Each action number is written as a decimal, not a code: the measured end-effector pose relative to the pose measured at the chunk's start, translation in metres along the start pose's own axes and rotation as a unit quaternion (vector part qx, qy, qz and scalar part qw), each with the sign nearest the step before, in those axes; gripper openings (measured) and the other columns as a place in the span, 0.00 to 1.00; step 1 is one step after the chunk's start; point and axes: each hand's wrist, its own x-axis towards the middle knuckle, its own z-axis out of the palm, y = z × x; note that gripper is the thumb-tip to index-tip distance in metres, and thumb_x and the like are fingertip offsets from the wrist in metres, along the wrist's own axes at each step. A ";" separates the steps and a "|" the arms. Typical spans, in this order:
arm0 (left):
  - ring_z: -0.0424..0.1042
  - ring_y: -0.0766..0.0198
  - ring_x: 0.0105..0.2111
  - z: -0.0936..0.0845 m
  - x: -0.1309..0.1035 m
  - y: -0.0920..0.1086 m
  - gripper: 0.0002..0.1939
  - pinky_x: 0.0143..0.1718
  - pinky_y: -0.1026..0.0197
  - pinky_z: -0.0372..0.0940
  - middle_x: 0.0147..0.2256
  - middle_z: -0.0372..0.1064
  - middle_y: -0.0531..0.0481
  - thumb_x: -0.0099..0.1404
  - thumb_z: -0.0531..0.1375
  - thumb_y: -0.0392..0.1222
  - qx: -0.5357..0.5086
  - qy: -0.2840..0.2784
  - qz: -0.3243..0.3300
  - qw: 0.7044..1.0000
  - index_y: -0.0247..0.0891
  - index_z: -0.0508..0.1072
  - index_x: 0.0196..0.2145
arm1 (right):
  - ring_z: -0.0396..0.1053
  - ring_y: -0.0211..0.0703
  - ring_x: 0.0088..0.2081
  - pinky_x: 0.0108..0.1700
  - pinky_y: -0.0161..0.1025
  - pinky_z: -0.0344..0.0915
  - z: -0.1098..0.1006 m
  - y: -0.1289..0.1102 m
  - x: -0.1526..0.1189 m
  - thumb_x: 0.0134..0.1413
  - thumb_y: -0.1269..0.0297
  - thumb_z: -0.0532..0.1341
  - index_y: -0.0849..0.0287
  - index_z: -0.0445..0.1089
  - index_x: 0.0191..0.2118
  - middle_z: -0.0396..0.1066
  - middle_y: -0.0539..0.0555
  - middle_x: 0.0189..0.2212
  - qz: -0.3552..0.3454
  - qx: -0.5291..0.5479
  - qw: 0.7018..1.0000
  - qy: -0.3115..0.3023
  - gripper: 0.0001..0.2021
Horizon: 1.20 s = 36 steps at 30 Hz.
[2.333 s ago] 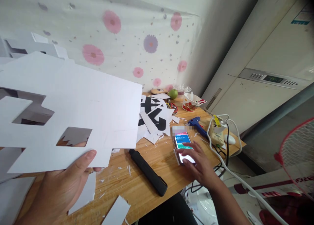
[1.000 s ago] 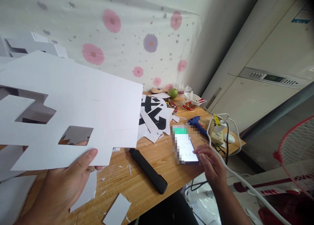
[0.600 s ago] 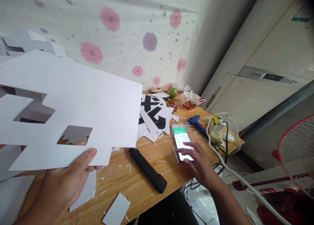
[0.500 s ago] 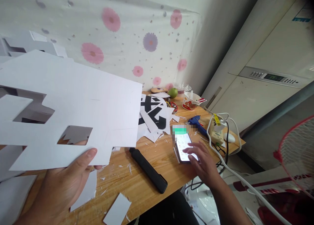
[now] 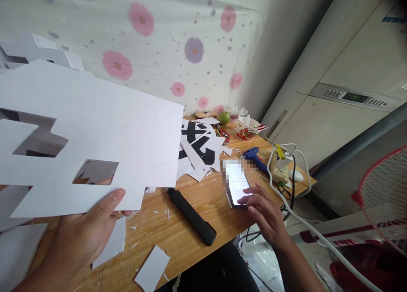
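My left hand (image 5: 81,237) grips the near edge of a large white paperboard sheet (image 5: 104,135) with rectangular holes cut in it, holding it up over the left of the wooden table (image 5: 187,241). My right hand (image 5: 265,213) rests on the near end of a lit phone (image 5: 237,183) that lies flat on the table, fingers spread and touching its screen. A black utility knife (image 5: 192,215) lies on the table between the two hands.
White and black paper offcuts (image 5: 199,145) litter the table. Behind the phone lie a blue glue gun (image 5: 256,158), a power strip (image 5: 280,169) with white cables, an instant noodle cup (image 5: 248,128) and a green fruit (image 5: 224,117). A red-rimmed fan (image 5: 381,194) stands at right.
My right hand has kept shifting over the phone's screen and now sits at its near end. The screen content changed. The left hand still holds the sheet in the same place.
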 end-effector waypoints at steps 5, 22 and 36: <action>0.73 0.58 0.37 -0.002 0.003 -0.001 0.20 0.24 0.64 0.72 0.35 0.76 0.54 0.46 0.74 0.43 0.005 -0.007 -0.016 1.000 0.46 0.77 0.39 | 0.68 0.52 0.51 0.64 0.63 0.47 -0.001 0.003 0.003 0.62 0.64 0.57 0.51 0.69 0.38 0.76 0.51 0.37 -0.011 0.006 1.000 -0.024 0.04; 0.73 0.57 0.37 -0.010 0.009 -0.010 0.18 0.27 0.60 0.75 0.39 0.75 0.53 0.49 0.72 0.40 -0.007 -0.040 0.004 0.999 0.46 0.77 0.39 | 0.68 0.50 0.49 0.50 0.48 0.65 0.006 0.048 0.032 0.65 0.57 0.53 0.54 0.70 0.38 0.72 0.56 0.38 0.077 0.041 0.993 0.085 0.11; 0.74 0.54 0.43 -0.014 0.009 -0.012 0.27 0.24 0.63 0.75 0.43 0.75 0.50 0.51 0.72 0.39 -0.011 -0.037 0.002 0.999 0.50 0.74 0.49 | 0.68 0.50 0.46 0.49 0.49 0.62 0.005 0.048 0.036 0.65 0.57 0.53 0.54 0.70 0.39 0.72 0.55 0.40 0.089 0.018 0.994 0.067 0.11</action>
